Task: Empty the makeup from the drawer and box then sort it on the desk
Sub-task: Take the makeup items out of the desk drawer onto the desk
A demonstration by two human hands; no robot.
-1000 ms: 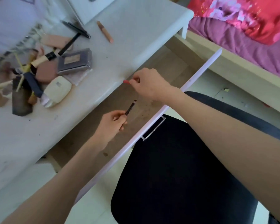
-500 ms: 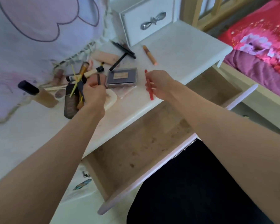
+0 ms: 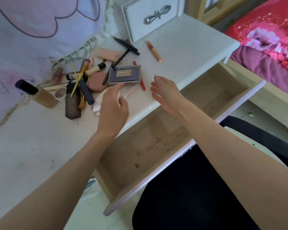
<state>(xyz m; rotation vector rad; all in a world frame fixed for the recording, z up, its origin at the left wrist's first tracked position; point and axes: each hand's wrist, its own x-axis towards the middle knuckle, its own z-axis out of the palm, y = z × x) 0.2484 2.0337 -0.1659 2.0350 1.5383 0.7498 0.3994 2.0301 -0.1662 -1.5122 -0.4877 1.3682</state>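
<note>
Left hand (image 3: 112,105): fingers loose and spread, holding nothing, above the bench's front edge, over a pale compact (image 3: 99,101).
Makeup pile (image 3: 83,80): heaped on the white bench (image 3: 32,146), left of centre; tubes, brushes and pencils crossed over each other.
Foundation bottle (image 3: 38,93): dark cap, lying tilted at the pile's left end.
Dark palette (image 3: 125,75): flat, right side of the pile, just beyond the left fingertips.
Red pencil (image 3: 140,78): lying along the palette's right edge, touching it.
Peach stick (image 3: 154,51): alone, further back, well apart from the pile.
Right hand (image 3: 165,92): open, fingers relaxed, empty, just beside the red pencil.
Drawer (image 3: 156,146): pulled out below the bench; stained wooden bottom showing.
</note>
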